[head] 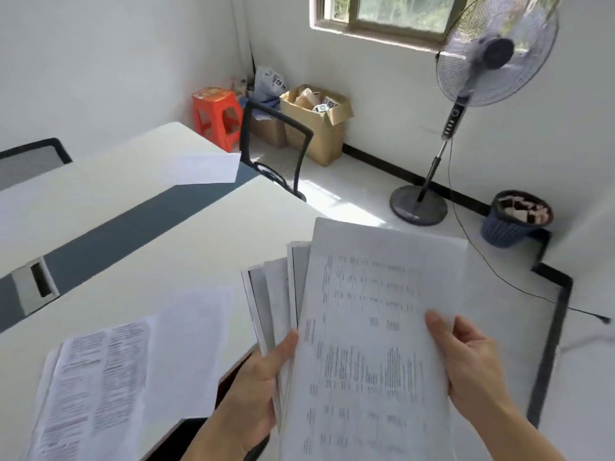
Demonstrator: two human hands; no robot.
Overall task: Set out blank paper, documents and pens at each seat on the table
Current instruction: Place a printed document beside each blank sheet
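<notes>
- The left hand [263, 371] grips a fanned stack [276, 301] of papers at its lower end. We see the thumb lying flat on top and pinching the sheets, while the other fingers are hidden under the paper.
- The right hand [472, 367] pinches the right edge of the top sheet [366, 327], with the thumb on the printed face and the fingers curled behind it, only partly seen.
- The stack is held in the air at the right end of the table [100, 201] and does not touch it.
- The top sheet is thin white paper with rows of small print in columns. The print is blurred and we cannot read it. The sheets behind it show grey faces and dark edges.
- At the near seat a document [96, 387] with dense print lies flat on the table, overlapping a blank sheet [193, 327] on its right. Its lower part is cut off by the frame.
- A far sheet [203, 168], white, lies across the end of the grey strip, just beside a chair [276, 144] with a mesh back.
- The table top is smooth and cream, with a dark grey strip along the middle and a rectangular opening in it.
- On the floor stand a fan [492, 51] with a round base and blurred blades, a dark woven bin [515, 217], a cardboard box [319, 121] and an orange plastic stool [216, 114].
</notes>
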